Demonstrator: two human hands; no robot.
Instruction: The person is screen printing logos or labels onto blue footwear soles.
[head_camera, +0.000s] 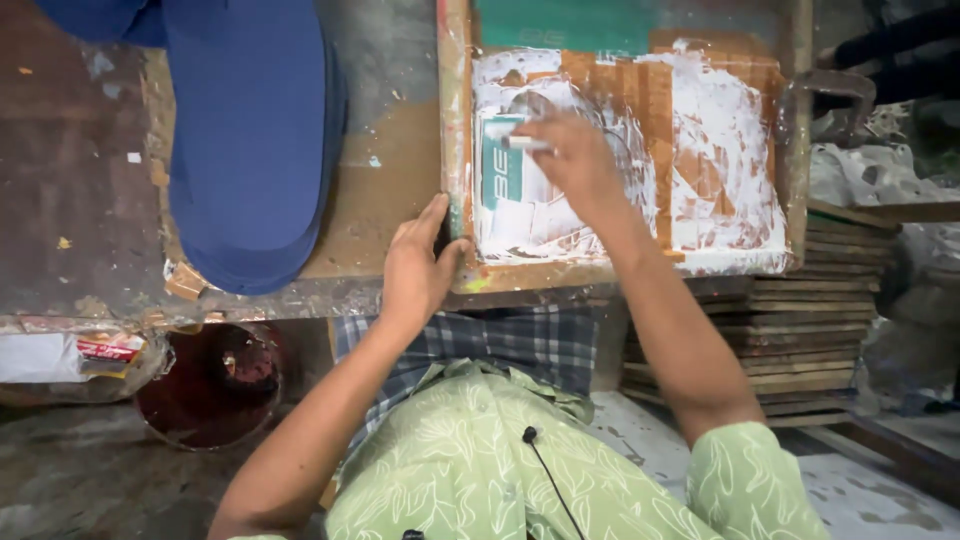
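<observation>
A wooden-framed printing screen (457, 120) smeared with white ink lies on the worn table, its mesh taped in brown strips. My left hand (420, 265) grips the frame's left rail near its lower corner. Inside the frame, my right hand (575, 160) is closed on a small white scraper (522, 143), its edge resting on the teal stencil patch (500, 172) at the left of the mesh. White ink covers most of the mesh to the right.
A stack of blue fabric pieces (255, 140) lies on the table left of the frame. A dark red bucket (210, 385) stands below the table edge. A stack of wooden frames (800, 330) sits at the right.
</observation>
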